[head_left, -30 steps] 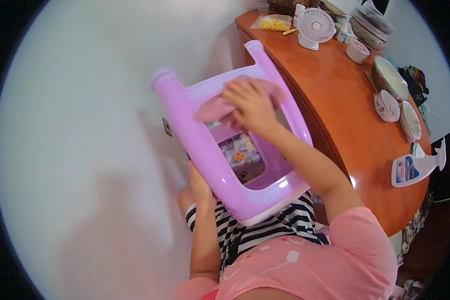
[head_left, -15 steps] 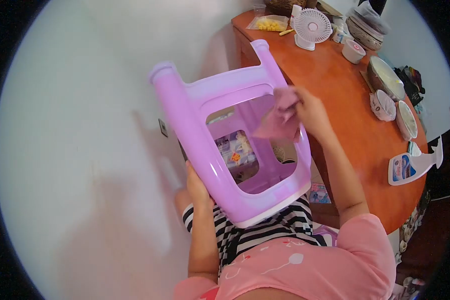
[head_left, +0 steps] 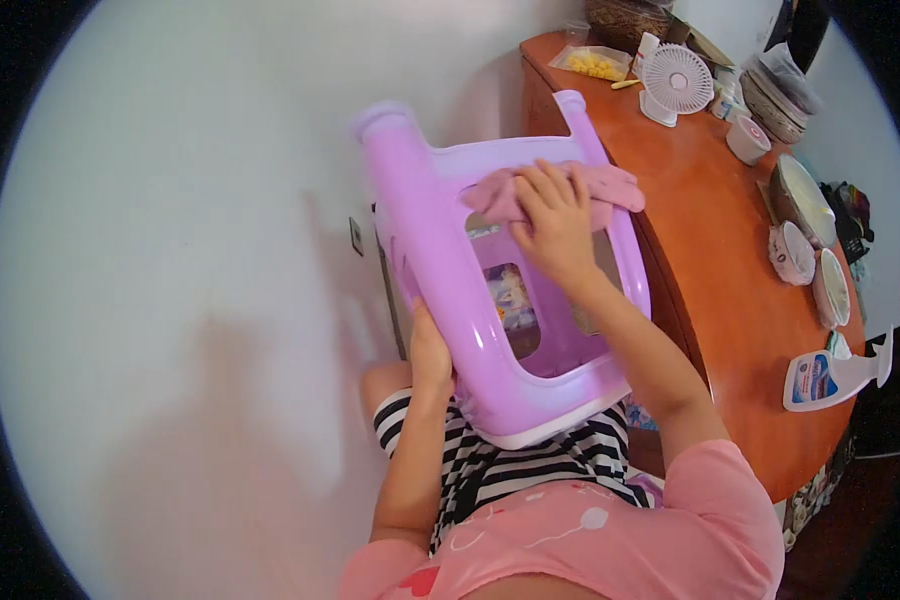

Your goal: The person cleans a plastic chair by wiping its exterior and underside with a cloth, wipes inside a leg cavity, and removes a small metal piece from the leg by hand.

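A glossy purple plastic stool (head_left: 452, 268), with rounded openings and a pale lower edge, tilts mid-frame above striped shorts (head_left: 525, 467). Its upper part lies beneath the right fingers (head_left: 548, 190), slightly apart and gripping a crumpled pink cloth (head_left: 495, 197); the left fingers (head_left: 423, 325), partly hidden, hold its lower left side

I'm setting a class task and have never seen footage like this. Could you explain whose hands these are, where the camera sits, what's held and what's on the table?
There is no machine: these are one person's bare hands, seen by a head-worn camera looking forward and down. The left hand holds the side of what looks like a purple plastic stool. The right hand has a pink cloth over it. The table bears a white fan, bowls and a spray bottle.
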